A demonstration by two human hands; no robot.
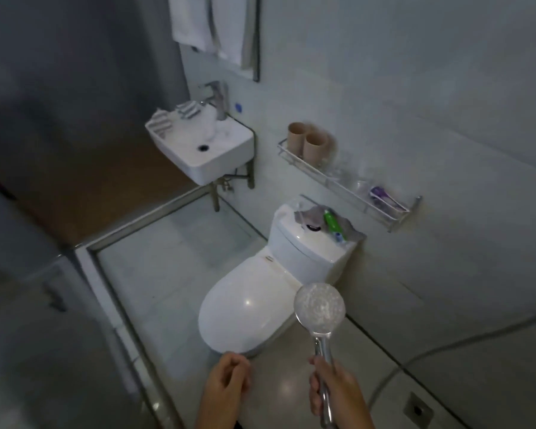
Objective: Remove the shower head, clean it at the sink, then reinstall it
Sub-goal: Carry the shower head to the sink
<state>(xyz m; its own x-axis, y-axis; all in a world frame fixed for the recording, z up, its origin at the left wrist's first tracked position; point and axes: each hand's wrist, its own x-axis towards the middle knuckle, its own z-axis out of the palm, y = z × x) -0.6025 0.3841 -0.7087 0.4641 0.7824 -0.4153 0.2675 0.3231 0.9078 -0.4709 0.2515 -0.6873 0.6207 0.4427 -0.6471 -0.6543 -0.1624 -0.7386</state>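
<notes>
My right hand [334,393] grips the chrome handle of the shower head [319,306], whose round spray face points up towards me, in front of the toilet. Its hose [446,348] trails off to the right along the floor and wall. My left hand [226,382] hangs beside it with the fingers curled shut and nothing in it. The small white wall sink [211,164] with a chrome tap [218,99] is further ahead at the upper left, well beyond both hands.
A white toilet [254,301] with its lid down stands between me and the sink, with a green tube on the tank. A metal wall shelf [338,178] holds two brown cups. Striped cloths lie on the sink. White towels [211,23] hang above. A raised sill [143,224] borders the tiled floor.
</notes>
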